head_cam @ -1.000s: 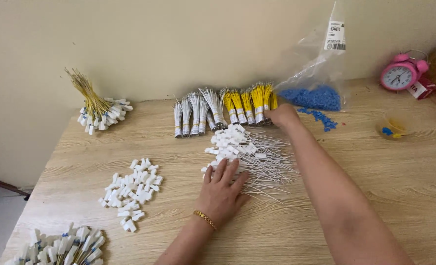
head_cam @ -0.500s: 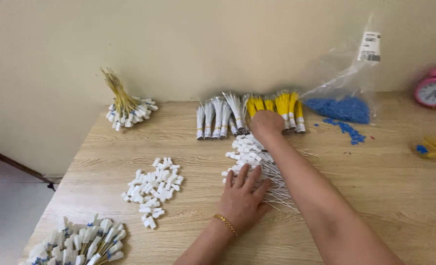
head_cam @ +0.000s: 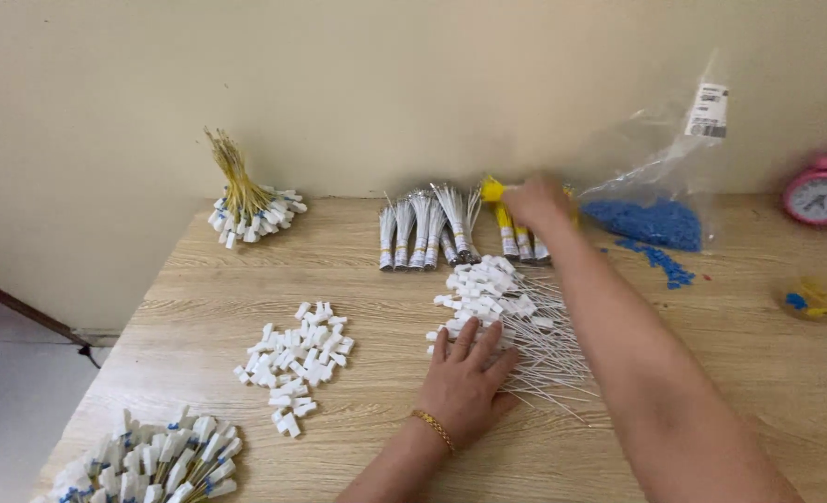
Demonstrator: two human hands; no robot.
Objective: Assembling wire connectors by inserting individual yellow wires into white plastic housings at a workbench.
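My arms are bare, with no sleeves showing. On my left hand point(head_cam: 464, 382) side I wear a thin gold bracelet point(head_cam: 432, 429) at the wrist; my right hand point(head_cam: 536, 203) wears nothing.

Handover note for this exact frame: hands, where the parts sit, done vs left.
Left hand: flat, palm down on the near edge of the loose pile of white-tipped wires at table centre; no grip.
Right hand: reached to the back row, closed on a yellow bundle; blurred, grip not fully clear.
Back row: grey bundles stand beside the yellow ones. Bag of blue pieces to their right.
Loose white caps left of centre; another bundle heap at the near-left corner; a yellow-wire bunch back left.
Done: bundles already lined up at the back.
Left: central wire pile and caps are unbundled.
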